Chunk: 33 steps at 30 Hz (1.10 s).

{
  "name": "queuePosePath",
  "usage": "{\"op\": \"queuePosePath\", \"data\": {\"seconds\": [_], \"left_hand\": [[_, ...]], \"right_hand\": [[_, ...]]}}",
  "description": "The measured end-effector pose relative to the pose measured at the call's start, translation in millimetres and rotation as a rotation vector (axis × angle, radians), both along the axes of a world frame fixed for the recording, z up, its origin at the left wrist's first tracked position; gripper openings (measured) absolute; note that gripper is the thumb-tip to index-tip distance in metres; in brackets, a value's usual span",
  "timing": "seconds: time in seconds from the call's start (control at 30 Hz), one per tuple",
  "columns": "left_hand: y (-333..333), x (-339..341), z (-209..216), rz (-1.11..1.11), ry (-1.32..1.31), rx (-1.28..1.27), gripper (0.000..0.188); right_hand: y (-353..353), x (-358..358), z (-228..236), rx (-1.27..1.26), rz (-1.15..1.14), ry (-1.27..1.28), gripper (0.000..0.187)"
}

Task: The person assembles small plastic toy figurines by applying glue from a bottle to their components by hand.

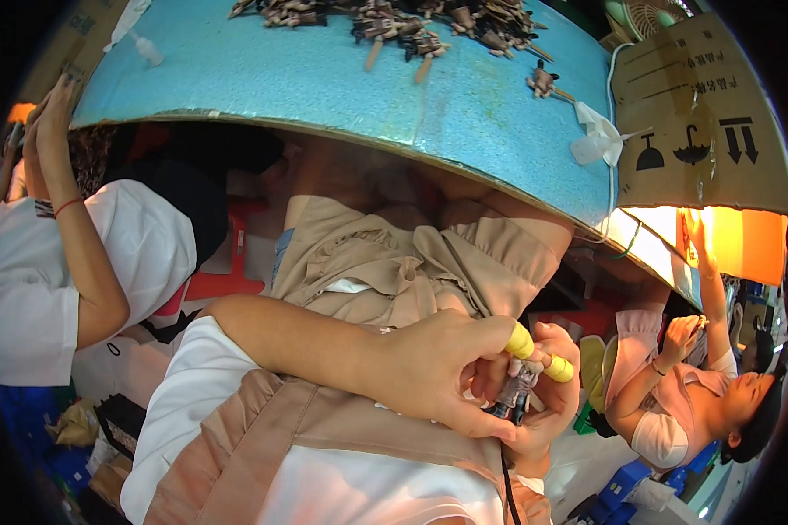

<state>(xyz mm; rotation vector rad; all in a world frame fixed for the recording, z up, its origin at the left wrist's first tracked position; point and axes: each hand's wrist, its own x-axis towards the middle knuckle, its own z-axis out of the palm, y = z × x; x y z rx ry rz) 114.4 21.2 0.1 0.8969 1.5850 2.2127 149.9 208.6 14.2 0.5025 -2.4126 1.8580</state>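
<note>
Both hands are together above my lap, around a small painted figurine [518,389] with pale and dark parts. My left hand [451,367] comes across from the left, its fingers closed on the figurine, with a yellow finger cover on one fingertip. My right hand [552,416] is curled around it from the other side and also wears a yellow finger cover [559,368]. The fingers hide part of the figurine. Beneath the hands is my brown apron [376,271].
Ahead is a blue-topped table [324,87] with piles of figurines [394,31], some on wooden sticks. One figurine [543,80] lies apart near a small white bottle [594,147]. A cardboard box [700,114] stands at right. People sit on the left [87,254] and right [674,394].
</note>
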Motion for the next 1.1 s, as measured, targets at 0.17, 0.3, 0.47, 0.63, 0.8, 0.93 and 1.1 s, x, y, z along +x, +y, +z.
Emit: {"op": "queuePosePath", "data": {"seconds": [0.17, 0.3, 0.47, 0.63, 0.8, 0.93, 1.1], "left_hand": [[-0.1, 2.9, 5.9, -0.044, -0.079, -0.062, 0.057], [2.5, 1.1, 3.8, -0.033, -0.040, 0.041, 0.054], [-1.2, -1.0, 7.3, -0.012, -0.031, 0.021, 0.052], [-1.2, -2.8, 1.3, -0.002, -0.031, 0.093, 0.052], [6.1, -14.0, -0.9, 0.021, -0.037, 0.087, 0.051], [2.8, -19.0, -1.1, -0.020, -0.061, 0.058, 0.052], [1.0, -23.4, 0.8, -0.046, -0.075, 0.041, 0.053]], "right_hand": [[-17.7, 12.5, 1.0, -0.167, -0.156, -0.168, 0.078], [-26.6, 18.1, 11.5, -0.161, -0.259, -0.314, 0.084], [-26.3, 18.1, 1.5, -0.204, -0.291, -0.180, 0.080], [-30.9, 8.1, 0.2, -0.080, -0.250, -0.115, 0.070], [-32.7, -0.9, 2.9, -0.024, -0.290, -0.097, 0.062], [-37.1, -3.5, -0.6, -0.105, -0.283, -0.136, 0.072], [-35.9, -2.3, 1.1, -0.212, -0.359, -0.252, 0.085]]}}
